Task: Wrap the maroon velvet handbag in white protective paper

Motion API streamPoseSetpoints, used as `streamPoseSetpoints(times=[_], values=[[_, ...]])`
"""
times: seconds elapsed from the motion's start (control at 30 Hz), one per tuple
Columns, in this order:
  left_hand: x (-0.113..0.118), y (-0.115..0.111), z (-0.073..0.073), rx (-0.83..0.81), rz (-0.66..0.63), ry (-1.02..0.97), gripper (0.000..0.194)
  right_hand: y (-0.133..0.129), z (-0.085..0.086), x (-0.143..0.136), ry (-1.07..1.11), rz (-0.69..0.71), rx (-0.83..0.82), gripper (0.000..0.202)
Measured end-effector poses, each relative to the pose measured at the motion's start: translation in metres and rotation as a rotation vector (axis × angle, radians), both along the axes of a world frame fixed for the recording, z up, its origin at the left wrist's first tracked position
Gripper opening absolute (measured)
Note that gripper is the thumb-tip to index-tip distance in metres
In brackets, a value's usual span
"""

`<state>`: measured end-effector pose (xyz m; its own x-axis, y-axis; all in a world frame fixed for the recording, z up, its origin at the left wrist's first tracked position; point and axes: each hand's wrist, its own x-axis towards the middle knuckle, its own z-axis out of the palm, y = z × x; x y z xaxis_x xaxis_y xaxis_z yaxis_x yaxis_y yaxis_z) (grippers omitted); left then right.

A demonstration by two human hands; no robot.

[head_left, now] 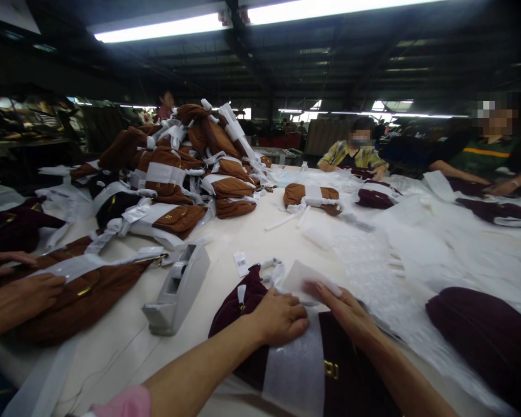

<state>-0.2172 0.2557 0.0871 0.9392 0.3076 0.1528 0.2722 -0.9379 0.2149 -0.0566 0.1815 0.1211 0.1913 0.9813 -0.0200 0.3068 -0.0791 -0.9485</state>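
A dark maroon bag [356, 365] with gold lettering lies in front of me, a white foam wrap strip [293, 376] around its middle. My left hand [282, 317] rests palm down on the strip and the bag, pressing with its fingers lightly bent. The free end of the strip [306, 281] stands up at the bag's far side. My right hand [345, 307] pinches this end between thumb and fingers; its fingertips are somewhat blurred. Beyond the bag are its white-wrapped strap [273, 269] and a paper tag [240, 264] with a barcode.
A grey tape dispenser [178, 292] stands to the left. Further left, a co-worker's hands [30, 301] touch a brown bag [95, 295]. Wrapped brown bags [169, 179] are piled behind. White foam sheets [443, 249] and a maroon bag [481, 341] lie right. Two people work across the table.
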Motion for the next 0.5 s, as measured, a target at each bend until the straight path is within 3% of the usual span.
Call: streamPoseSetpoints(times=[0.17, 0.33, 0.5], values=[[0.004, 0.006, 0.001, -0.06, -0.003, 0.048, 0.031, -0.005, -0.001, -0.006, -0.098, 0.011, 0.059, 0.042], [-0.002, 0.001, -0.006, 0.033, 0.085, -0.049, 0.032, -0.018, 0.002, -0.024, -0.106, 0.038, 0.117, 0.04], [-0.002, -0.007, -0.01, 0.038, 0.09, -0.101, 0.034, -0.031, -0.013, -0.039, -0.095, 0.065, 0.155, 0.04]])
